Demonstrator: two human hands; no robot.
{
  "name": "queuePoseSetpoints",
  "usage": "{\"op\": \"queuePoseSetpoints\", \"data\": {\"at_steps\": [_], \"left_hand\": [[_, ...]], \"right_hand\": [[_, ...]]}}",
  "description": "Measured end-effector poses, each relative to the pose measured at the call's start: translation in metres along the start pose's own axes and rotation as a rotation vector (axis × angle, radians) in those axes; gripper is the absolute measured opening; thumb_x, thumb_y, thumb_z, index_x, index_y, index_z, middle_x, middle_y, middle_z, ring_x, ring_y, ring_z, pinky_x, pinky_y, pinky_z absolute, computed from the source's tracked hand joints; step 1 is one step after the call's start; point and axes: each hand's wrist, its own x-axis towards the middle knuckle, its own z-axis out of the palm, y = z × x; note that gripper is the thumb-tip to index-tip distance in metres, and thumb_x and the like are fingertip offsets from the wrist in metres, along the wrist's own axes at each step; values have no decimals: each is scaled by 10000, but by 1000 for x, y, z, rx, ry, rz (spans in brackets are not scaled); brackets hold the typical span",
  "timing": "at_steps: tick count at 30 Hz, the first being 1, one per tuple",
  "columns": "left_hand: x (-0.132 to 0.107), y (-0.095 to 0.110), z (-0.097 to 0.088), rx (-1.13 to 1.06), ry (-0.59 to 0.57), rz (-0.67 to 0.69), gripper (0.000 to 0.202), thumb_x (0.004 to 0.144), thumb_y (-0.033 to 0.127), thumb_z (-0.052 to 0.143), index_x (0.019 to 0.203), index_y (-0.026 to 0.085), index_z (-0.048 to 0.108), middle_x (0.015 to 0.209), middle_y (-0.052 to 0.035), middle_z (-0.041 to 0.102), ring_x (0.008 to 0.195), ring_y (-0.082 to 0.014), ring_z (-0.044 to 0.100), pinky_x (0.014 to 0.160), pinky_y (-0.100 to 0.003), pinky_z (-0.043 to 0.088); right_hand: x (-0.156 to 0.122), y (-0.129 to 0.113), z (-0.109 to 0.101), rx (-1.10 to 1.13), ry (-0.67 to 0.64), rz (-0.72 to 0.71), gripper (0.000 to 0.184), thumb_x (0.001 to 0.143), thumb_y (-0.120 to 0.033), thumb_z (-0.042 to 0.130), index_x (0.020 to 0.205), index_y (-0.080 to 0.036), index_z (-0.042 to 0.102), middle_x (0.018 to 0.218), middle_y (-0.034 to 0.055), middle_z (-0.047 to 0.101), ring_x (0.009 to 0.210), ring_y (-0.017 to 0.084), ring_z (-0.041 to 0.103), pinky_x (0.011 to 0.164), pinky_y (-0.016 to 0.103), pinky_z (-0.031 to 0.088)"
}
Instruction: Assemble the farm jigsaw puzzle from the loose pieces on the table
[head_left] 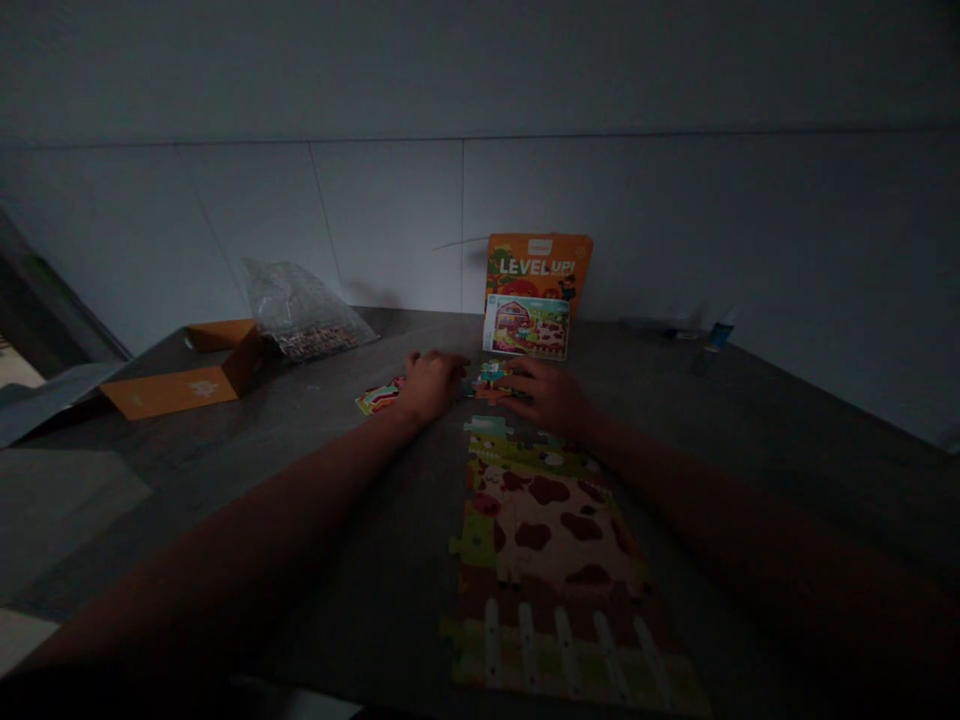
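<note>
Both of my arms reach forward over a dark table (750, 440). My left hand (429, 385) and my right hand (547, 393) lie close together on a small cluster of loose puzzle pieces (487, 381), fingers curled onto them. The scene is dim, so the exact grip is unclear. In front of me lies a part-built jigsaw (551, 545) showing a brown-spotted cow and a white fence. Another loose piece (379, 396) sits just left of my left hand.
An orange puzzle box (537, 295) marked "LEVEL UP!" stands against the wall behind the hands. An open orange box lid (184, 380) and a clear plastic bag (300, 312) of pieces lie at the far left. A small object (718, 335) sits at the far right.
</note>
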Motion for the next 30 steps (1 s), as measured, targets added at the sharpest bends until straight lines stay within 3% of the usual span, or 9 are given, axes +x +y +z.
{"op": "queuePoseSetpoints", "data": {"at_steps": [4,9,12,15,18,20,26,30], "left_hand": [[-3,-2,3,92,-159,3,380,858,501,570,1105,262,730,1289,-123,640,1231,-378,522,1027,-572,366],[1,-8,4,57,-216,-13,489,807,588,619,1149,252,716,1246,-142,661,1173,-366,577,969,-485,429],[2,-5,-1,15,-168,-35,430,881,555,540,1082,232,740,1058,-107,739,1028,-307,657,902,-396,467],[1,-1,-7,-96,-16,-19,420,974,417,402,967,196,759,914,-88,758,872,-234,691,815,-316,480],[0,3,-9,-272,148,-80,450,976,407,384,853,154,735,824,-90,749,756,-200,684,726,-279,480],[0,4,-6,-459,185,-156,455,961,440,403,797,143,706,755,-78,734,692,-186,669,655,-264,480],[4,2,10,-1066,71,-290,293,932,372,501,843,132,643,727,-38,701,602,-135,641,609,-245,518],[4,2,13,-1240,75,-284,207,887,312,595,823,120,638,657,-27,665,550,-119,619,560,-221,502]], "right_hand": [[-1,2,0,3,24,25,267,935,-388,587,1090,-231,737,1145,107,651,1014,223,645,876,357,541],[-1,1,-1,7,25,28,259,935,-382,586,1061,-215,739,1110,107,652,986,216,648,842,345,544],[-1,2,-1,12,43,32,270,932,-397,586,1038,-201,739,1111,115,650,981,221,648,831,349,546],[0,2,0,6,67,18,256,924,-385,596,1047,-207,734,1127,118,646,1014,236,641,863,373,545],[0,1,-1,6,89,7,260,915,-390,606,1066,-216,728,1140,120,637,1039,244,633,877,381,548],[-1,1,-2,1,115,5,272,917,-392,601,1077,-211,726,1148,125,625,1034,244,635,870,378,553],[-3,5,-1,-22,177,-7,248,927,-325,587,1092,-207,730,1208,127,602,1000,226,651,858,358,560],[-3,10,2,-12,210,-6,215,903,-319,626,1064,-224,734,1213,120,617,973,240,662,865,400,569]]}}
